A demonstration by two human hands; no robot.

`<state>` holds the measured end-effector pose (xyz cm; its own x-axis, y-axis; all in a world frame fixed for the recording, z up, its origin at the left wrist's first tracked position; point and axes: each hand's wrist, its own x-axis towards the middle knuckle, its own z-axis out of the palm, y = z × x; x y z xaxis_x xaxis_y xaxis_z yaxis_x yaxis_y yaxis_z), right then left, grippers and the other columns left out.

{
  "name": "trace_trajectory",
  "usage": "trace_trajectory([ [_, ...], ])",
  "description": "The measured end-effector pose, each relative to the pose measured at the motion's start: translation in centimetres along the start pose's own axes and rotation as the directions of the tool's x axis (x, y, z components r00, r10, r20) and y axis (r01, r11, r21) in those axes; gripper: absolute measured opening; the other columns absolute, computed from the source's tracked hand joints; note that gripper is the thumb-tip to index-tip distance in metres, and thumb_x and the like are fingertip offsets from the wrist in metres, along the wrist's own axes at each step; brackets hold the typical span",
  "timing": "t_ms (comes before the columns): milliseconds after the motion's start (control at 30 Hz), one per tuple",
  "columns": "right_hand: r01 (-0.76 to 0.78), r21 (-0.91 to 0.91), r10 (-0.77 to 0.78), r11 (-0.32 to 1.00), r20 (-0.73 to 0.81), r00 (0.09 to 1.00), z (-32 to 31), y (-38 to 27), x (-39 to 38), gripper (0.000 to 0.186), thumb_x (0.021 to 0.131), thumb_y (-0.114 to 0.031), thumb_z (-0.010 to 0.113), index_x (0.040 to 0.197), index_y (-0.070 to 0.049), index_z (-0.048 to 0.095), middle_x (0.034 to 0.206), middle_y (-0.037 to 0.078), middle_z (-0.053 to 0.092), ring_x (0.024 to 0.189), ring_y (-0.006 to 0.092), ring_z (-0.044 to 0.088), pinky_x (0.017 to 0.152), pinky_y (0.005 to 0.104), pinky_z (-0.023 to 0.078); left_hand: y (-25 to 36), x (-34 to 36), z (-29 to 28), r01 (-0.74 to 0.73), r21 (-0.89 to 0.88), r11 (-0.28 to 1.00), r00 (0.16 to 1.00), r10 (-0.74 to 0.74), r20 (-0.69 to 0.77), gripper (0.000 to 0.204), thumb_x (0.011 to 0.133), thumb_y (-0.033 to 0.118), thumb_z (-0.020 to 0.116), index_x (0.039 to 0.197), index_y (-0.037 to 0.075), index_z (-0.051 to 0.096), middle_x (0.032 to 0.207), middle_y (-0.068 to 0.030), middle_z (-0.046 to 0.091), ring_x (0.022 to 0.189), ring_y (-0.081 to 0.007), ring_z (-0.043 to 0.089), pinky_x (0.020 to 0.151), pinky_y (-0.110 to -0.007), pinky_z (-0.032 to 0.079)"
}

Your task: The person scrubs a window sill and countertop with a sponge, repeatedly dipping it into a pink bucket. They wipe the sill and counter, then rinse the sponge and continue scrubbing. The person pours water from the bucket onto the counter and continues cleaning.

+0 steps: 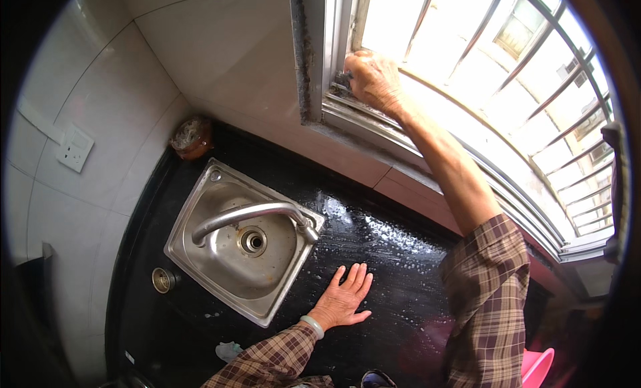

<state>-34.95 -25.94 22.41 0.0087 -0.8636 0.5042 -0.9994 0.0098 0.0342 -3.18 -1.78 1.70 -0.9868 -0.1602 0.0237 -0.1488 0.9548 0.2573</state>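
Note:
My left hand [344, 300] lies flat on the wet black countertop [394, 308], fingers spread, just right of the steel sink [270, 314]. A pale bangle [313, 326] circles that wrist. Stretched up to the far side, my right hand [375, 81] is closed at the left corner of the window frame [337, 111], above the dirty sliding track. Something small and dark shows beside its fingers, but its kind is hidden. Over the sink bowl arches a metal faucet [254, 213], above the round drain [252, 241].
A brown pot [191, 138] stands in the far left corner. Left of the sink sits a small round metal strainer [162, 280]; a crumpled pale scrap [228, 351] lies nearer me. Metal bars [527, 61] run outside the window. A pink plastic vessel [536, 368] shows at lower right.

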Motion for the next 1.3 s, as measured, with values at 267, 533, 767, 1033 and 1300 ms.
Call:
trace_trajectory([
  [267, -0.354, 0.530, 0.333, 0.770, 0.140, 0.933, 0.0, 0.1, 1.0, 0.027, 0.081, -0.020, 0.086, 0.101, -0.003, 0.078, 0.097, 0.015, 0.078, 0.085, 0.0250, 0.074, 0.086, 0.0492, 0.061, 0.0, 0.1, -0.3, -0.003, 0.022, 1.000, 1.000, 0.003, 0.013, 0.094, 0.090, 0.068, 0.059, 0.154, 0.002, 0.043, 0.161, -0.0251, 0.038, 0.149, -0.0380, 0.035, 0.122, -0.058, 0.025],
  [533, -0.327, 0.586, 0.337, 0.741, 0.096, 0.937, -6.9, 5.2, -5.8, 0.034, 0.089, -0.026, 0.082, 0.111, -0.002, 0.074, 0.093, 0.018, 0.077, 0.082, 0.0240, 0.076, 0.070, 0.0311, 0.065, 0.1, 0.3, 0.4, -0.001, -0.029, 1.000, 1.000, 0.001, -0.015, 0.096, 0.087, 0.068, 0.061, 0.152, 0.000, 0.044, 0.162, -0.0277, 0.036, 0.151, -0.0407, 0.032, 0.123, -0.060, 0.020],
  [767, -0.280, 0.066, 0.247, 0.958, 0.311, 0.918, -11.7, 9.1, -19.6, 0.013, 0.087, -0.004, 0.073, 0.100, -0.004, 0.070, 0.100, 0.015, 0.066, 0.091, 0.0277, 0.067, 0.078, 0.0396, 0.057, 0.3, 0.3, 0.8, -0.006, 0.006, 1.000, 1.000, 0.006, -0.013, 0.099, 0.087, 0.070, 0.059, 0.154, -0.001, 0.042, 0.164, -0.0279, 0.032, 0.154, -0.0419, 0.028, 0.123, -0.061, 0.018],
  [1033, -0.391, 0.270, 0.288, 0.880, 0.352, 0.891, -6.3, 7.6, -16.8, 0.022, 0.100, -0.001, 0.048, 0.118, -0.002, 0.060, 0.101, 0.023, 0.066, 0.086, 0.0315, 0.065, 0.075, 0.0453, 0.054, 0.3, 0.3, 0.8, -0.007, 0.004, 1.000, 1.000, 0.007, -0.003, 0.098, 0.087, 0.070, 0.059, 0.153, -0.001, 0.043, 0.162, -0.0282, 0.035, 0.152, -0.0418, 0.032, 0.123, -0.061, 0.020],
  [1300, -0.322, 0.344, 0.219, 0.882, 0.305, 0.927, -0.5, 2.4, -6.9, 0.021, 0.092, -0.001, 0.055, 0.110, -0.006, 0.065, 0.106, 0.017, 0.063, 0.094, 0.0314, 0.063, 0.084, 0.0469, 0.052, 0.1, 0.3, 0.5, -0.002, -0.007, 1.000, 1.000, 0.002, 0.026, 0.096, 0.089, 0.070, 0.057, 0.154, 0.000, 0.043, 0.163, -0.0279, 0.034, 0.152, -0.0412, 0.030, 0.123, -0.060, 0.021],
])
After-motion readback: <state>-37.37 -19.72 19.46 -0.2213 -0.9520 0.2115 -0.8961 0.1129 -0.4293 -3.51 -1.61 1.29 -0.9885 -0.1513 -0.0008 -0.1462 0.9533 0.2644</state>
